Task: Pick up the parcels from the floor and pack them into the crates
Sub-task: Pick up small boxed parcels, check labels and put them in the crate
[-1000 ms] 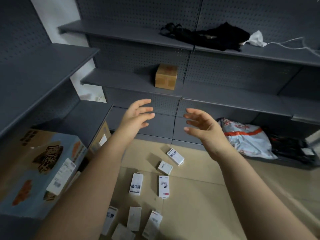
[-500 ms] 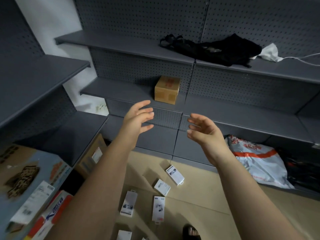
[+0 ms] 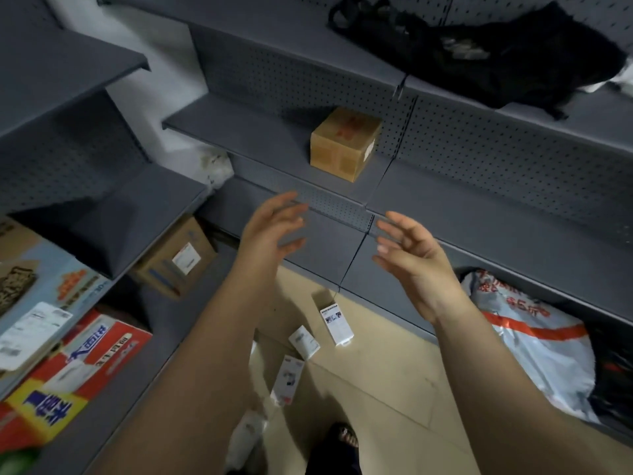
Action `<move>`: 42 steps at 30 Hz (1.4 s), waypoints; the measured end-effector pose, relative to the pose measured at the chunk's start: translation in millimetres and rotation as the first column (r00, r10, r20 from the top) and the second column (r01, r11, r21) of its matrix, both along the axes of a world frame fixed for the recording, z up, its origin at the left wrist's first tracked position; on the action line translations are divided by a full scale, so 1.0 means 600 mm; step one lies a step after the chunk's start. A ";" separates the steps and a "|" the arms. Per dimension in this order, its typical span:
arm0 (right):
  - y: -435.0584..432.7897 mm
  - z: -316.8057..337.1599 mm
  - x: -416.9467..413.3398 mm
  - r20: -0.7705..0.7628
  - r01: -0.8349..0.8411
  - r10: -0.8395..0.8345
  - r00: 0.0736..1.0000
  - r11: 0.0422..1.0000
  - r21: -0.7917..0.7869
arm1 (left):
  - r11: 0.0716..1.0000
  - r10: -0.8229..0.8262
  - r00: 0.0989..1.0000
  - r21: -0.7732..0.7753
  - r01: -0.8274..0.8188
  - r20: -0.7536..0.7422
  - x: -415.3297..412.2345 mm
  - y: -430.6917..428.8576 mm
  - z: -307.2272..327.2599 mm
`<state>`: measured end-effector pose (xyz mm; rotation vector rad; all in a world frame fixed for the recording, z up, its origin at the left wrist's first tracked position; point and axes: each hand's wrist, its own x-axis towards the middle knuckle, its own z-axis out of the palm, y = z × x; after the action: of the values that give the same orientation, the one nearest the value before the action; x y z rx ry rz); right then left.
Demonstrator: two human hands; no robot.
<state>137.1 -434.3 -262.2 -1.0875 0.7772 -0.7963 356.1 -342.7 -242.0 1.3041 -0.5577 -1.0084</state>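
Observation:
Both my hands are raised in front of the grey shelving, palms facing each other, holding nothing. My left hand has its fingers spread and relaxed. My right hand has loosely bent fingers. A small brown cardboard box sits on the middle shelf, beyond and above my hands and apart from them. Several small white parcels lie on the tan floor below my arms, among them a white box, another white box and a third white box.
Grey pegboard shelves fill the back and left. A black bag lies on the upper shelf. A white and orange mailer bag rests at lower right. Cardboard cartons and printed boxes stand at left. A sandalled foot is on the floor.
The view has swung nearer to the shelves and tilted. My hands stay raised and empty, now closer to the brown box. Fewer floor parcels are in view.

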 end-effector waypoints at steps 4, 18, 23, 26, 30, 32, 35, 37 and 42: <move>-0.015 -0.073 -0.007 0.002 0.079 -0.079 0.997 0.994 0.074 | 0.998 0.016 0.999 0.065 -0.013 -0.043 -0.009 -0.034 -0.069; -0.084 -0.544 0.028 -0.145 0.190 -0.162 0.976 0.958 0.213 | 0.976 -0.106 0.991 0.180 0.119 -0.085 0.029 -0.164 -0.540; -0.120 -0.766 0.049 -0.177 0.215 -0.174 0.969 0.945 0.248 | 0.967 -0.143 0.987 0.203 0.156 -0.078 0.037 -0.193 -0.792; -0.129 -0.874 0.052 -0.202 0.176 -0.126 0.971 0.952 0.252 | 0.959 -0.172 0.981 0.213 0.186 -0.085 0.024 -0.205 -0.915; -0.149 -1.009 0.036 -0.349 0.136 -0.042 0.936 0.958 0.251 | 0.952 -0.189 0.978 0.228 0.206 -0.092 0.010 -0.225 -1.070; -0.170 -1.059 0.031 -0.424 0.205 -0.080 0.902 0.944 0.258 | 0.947 -0.175 0.980 0.256 0.195 -0.097 0.012 -0.243 -1.124; -0.187 -1.114 0.035 -0.492 0.224 -0.070 0.868 0.939 0.262 | 0.945 -0.145 0.985 0.280 0.167 -0.096 0.010 -0.255 -1.182; -0.185 -1.150 0.036 -0.515 0.225 -0.043 0.856 0.928 0.297 | 0.938 -0.126 0.986 0.311 0.153 -0.106 0.007 -0.261 -1.215; -0.165 -1.225 0.027 -0.499 0.341 -0.082 0.863 0.823 0.455 | 0.916 -0.102 0.982 0.370 0.156 -0.160 0.007 -0.269 -1.260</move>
<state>153.5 -533.1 -997.4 -0.6813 1.4582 -0.4551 360.5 -504.3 -998.2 1.5384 -0.3535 -1.3556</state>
